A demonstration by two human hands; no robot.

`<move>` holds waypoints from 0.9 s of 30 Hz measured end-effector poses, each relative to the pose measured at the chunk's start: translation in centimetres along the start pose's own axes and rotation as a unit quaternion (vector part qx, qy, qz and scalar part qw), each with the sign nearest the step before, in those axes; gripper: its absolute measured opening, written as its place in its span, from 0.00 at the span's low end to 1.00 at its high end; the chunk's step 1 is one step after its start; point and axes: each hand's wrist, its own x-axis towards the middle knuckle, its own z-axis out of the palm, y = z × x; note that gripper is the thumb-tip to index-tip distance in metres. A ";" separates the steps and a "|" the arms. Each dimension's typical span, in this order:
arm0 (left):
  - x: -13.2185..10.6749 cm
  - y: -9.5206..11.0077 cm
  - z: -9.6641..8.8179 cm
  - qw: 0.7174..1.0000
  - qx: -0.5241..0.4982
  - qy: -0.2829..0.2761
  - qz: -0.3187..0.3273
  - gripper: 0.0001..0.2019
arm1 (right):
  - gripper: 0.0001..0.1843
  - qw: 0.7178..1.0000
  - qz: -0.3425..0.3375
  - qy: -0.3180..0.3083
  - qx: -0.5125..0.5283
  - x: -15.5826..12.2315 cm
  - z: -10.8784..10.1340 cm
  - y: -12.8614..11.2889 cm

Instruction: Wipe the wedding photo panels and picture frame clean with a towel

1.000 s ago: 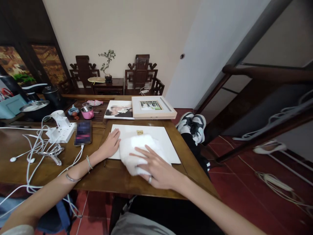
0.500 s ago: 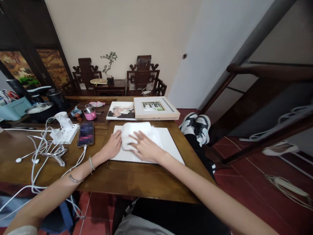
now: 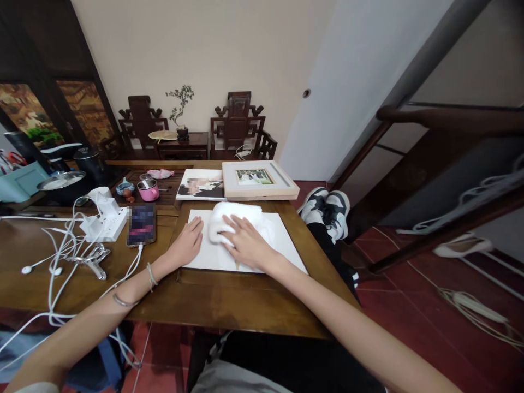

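A white board or panel lies flat on the wooden table in front of me. My left hand rests flat on its left edge, fingers stretched out and holding nothing. On the board, my right hand presses down on a folded, fluffy white cloth, its fingers bent over the near side. Part of the cloth is hidden under the palm. Just behind the board lie a framed picture in a pale wood frame and a flat photo print, partly tucked beside the frame.
On the left are a charging phone, a white power strip with tangled cables, and a pink cup. A lidded pan stands farther left. Someone's sneakers are beside the table's right edge.
My right hand and the cloth have shifted slightly to the right and away over the board. The left hand stays in place on the board's edge.
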 end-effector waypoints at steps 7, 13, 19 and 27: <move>0.3 0.6 -1.3 0.973 -0.161 0.141 -0.081 0.25 | 0.21 0.996 -0.075 -0.022 -0.049 2.8 1.3 -2.9; 0.3 1.2 -1.5 0.970 -0.153 0.155 -0.106 0.26 | 0.16 0.984 -0.165 -0.041 0.056 -2.9 -1.7 -5.3; -0.3 1.4 -0.7 0.998 0.002 0.056 -0.011 0.23 | 0.21 0.998 -0.042 -0.013 0.054 -3.4 -2.5 -2.0; -0.2 1.1 -0.5 1.000 0.028 0.013 -0.002 0.23 | 0.26 0.991 0.067 -0.018 0.117 6.0 -0.7 0.8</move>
